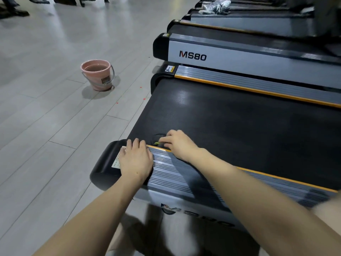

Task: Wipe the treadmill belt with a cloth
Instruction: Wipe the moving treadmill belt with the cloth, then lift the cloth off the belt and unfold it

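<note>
The black treadmill belt [230, 122] runs from the lower left toward the right, between two grey ribbed side rails with orange trim. My left hand [135, 159] lies flat on the near rail [177, 172] beside its black end cap. My right hand [177, 144] reaches over the rail's orange edge onto the belt's near corner, its fingers pinching a small greenish thing [156, 143] that is mostly hidden. No full cloth is visible.
A pink bucket [97, 74] holding water stands on the grey tiled floor to the left. More treadmills marked MS80 [192, 56] line up behind this one. Exercise machines stand at the far left. Small red specks dot the floor.
</note>
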